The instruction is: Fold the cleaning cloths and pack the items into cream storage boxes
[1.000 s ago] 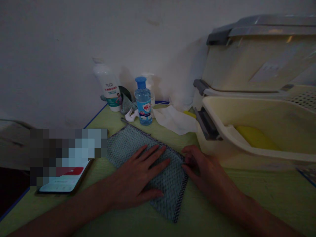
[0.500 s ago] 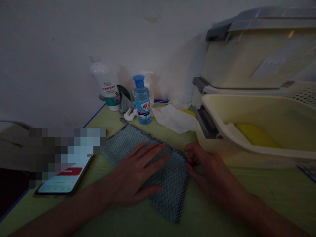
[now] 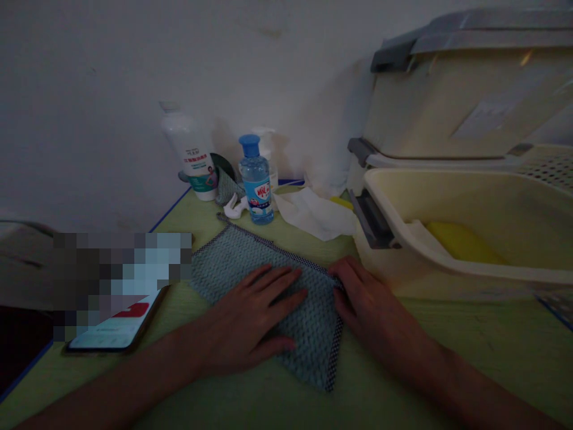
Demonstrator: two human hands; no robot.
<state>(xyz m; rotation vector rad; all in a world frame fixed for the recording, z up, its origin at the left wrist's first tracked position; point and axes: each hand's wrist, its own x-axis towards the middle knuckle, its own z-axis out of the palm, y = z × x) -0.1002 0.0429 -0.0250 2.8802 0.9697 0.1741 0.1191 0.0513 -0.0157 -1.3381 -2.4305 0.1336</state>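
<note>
A blue-grey textured cleaning cloth (image 3: pixel 237 254) with dark checked edging lies on the green table (image 3: pixel 447 352). My left hand (image 3: pixel 250 316) rests flat across its middle, fingers spread. At the cloth's far right corner, my right hand (image 3: pixel 362 298) has its thumb and fingers closed on the edge; the pinched bit is partly hidden by the fingers. Beyond the cloth stands a small clear blue bottle (image 3: pixel 257 188) with a blue cap, beside a white spray nozzle (image 3: pixel 235 206).
A phone (image 3: pixel 110 337) with a lit screen lies at the left. Behind are a large white bottle (image 3: pixel 188 152), a pump bottle (image 3: pixel 268 146) and white tissue (image 3: pixel 316 212). Cream bins (image 3: pixel 447 283) stand stacked on the right; a yellow item (image 3: pixel 463 239) sits inside the lower one.
My right hand has shifted slightly left and closed on the cloth's corner. The cloth's near corner has moved a little up and right. My left hand stays almost where it was.
</note>
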